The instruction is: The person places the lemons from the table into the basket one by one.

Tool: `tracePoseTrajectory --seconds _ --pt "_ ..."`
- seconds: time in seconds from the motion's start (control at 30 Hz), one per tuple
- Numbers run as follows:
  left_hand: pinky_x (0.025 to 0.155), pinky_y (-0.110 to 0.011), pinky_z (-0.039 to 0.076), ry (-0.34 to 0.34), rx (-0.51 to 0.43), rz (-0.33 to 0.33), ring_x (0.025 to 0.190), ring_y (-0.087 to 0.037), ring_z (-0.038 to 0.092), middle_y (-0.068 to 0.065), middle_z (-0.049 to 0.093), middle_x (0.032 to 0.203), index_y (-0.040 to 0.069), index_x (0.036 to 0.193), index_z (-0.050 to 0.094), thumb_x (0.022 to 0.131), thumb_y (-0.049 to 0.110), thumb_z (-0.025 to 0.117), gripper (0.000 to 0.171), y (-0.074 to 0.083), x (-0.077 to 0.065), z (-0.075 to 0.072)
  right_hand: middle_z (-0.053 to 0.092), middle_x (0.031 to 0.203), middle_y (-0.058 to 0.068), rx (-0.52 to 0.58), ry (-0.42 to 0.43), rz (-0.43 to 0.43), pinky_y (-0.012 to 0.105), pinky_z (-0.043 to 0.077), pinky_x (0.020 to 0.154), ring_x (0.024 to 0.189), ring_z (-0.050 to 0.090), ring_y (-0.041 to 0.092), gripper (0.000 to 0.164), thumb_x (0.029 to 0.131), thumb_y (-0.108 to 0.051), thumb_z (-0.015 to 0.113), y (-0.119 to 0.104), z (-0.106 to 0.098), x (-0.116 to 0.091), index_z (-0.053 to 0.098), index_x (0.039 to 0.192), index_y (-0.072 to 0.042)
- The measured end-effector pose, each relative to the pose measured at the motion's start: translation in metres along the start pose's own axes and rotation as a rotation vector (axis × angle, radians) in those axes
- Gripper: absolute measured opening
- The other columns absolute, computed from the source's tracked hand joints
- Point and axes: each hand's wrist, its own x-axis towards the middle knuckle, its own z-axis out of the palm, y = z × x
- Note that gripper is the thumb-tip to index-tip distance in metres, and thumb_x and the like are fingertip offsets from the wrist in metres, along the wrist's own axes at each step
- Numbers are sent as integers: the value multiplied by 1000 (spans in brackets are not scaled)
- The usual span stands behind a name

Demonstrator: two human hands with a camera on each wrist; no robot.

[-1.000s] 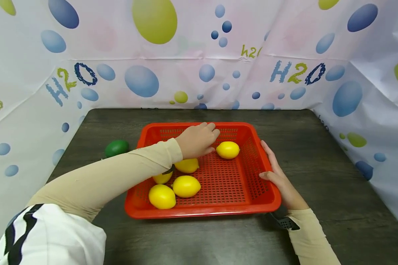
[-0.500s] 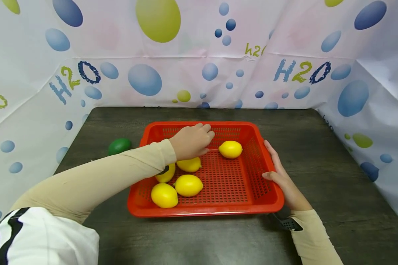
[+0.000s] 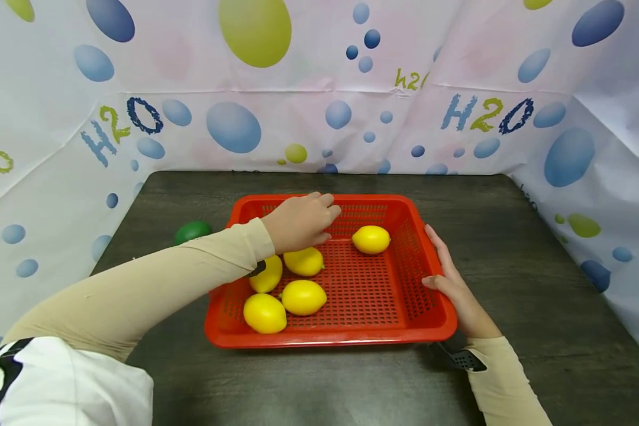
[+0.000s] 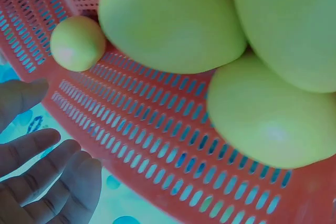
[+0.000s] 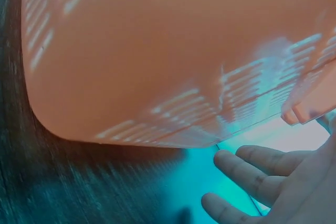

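Note:
A red plastic basket with slotted walls stands on the dark table. My left hand hovers over its back left part, fingers loosely bent. The left wrist view shows nothing between the left fingers. One yellow lemon lies alone at the back right of the basket. Several more lemons are grouped on the left, among them a front lemon and a middle lemon. My right hand holds the basket's right side, thumb over the rim and fingers along the outside wall.
A dark green, smooth rounded fruit lies on the table left of the basket, partly covered by the left sleeve. A white patterned sheet hangs behind the table and along both sides.
My left hand has drawn back leftward, away from the lone lemon. The right hand keeps its hold on the basket. The head view has shifted slightly.

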Motion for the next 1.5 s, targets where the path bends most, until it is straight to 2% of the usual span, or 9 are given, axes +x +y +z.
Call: tracePoseTrajectory --seconds 0.17,0.43,0.73,0.97,1.2,1.33,1.5 --pt "70 -32 57 34 15 14 84 -25 58 -11 61 99 1 116 70 96 22 75 29 0 -2 -8 8 168 7 -7 7 0 43 56 93 141 30 44 83 98 -6 38 -1 0 -1 4 164 -44" --pt "66 -32 56 -19 6 11 84 -25 57 -11 62 100 2 115 70 97 19 73 25 -1 -8 -7 8 168 8 1 3 8 44 55 93 142 29 45 84 98 -6 38 -2 0 -1 5 164 -44" --pt "67 -33 57 27 34 8 83 -26 57 -11 61 97 2 111 70 95 20 75 25 -6 -19 -16 7 168 7 1 4 16 45 56 92 141 30 44 82 100 -6 38 -3 1 -1 4 164 -45" --pt "68 -33 57 -3 14 -19 84 -26 57 -11 61 98 2 114 70 95 22 76 28 -10 -27 -16 8 168 8 -5 1 13 46 56 91 139 32 45 81 100 -7 37 -3 1 -1 4 164 -45" --pt "61 -33 54 65 -8 -37 78 -26 54 -9 56 88 2 105 69 91 12 74 18 -17 -36 -17 7 168 6 7 -5 11 46 56 92 139 34 42 82 99 -7 37 0 2 -2 4 164 -44" --pt "63 -36 57 105 -7 -58 80 -27 57 -12 59 93 -1 113 68 91 13 77 27 -22 -44 -24 8 168 6 1 4 8 45 57 92 138 35 41 82 99 -6 37 1 2 -3 4 164 -44" --pt "70 -39 58 141 -38 -124 85 -29 60 -14 62 98 -2 117 67 92 16 78 33 -31 -56 -31 8 168 6 -4 6 9 46 56 91 139 34 43 82 100 -8 38 -2 1 -2 4 164 -44"
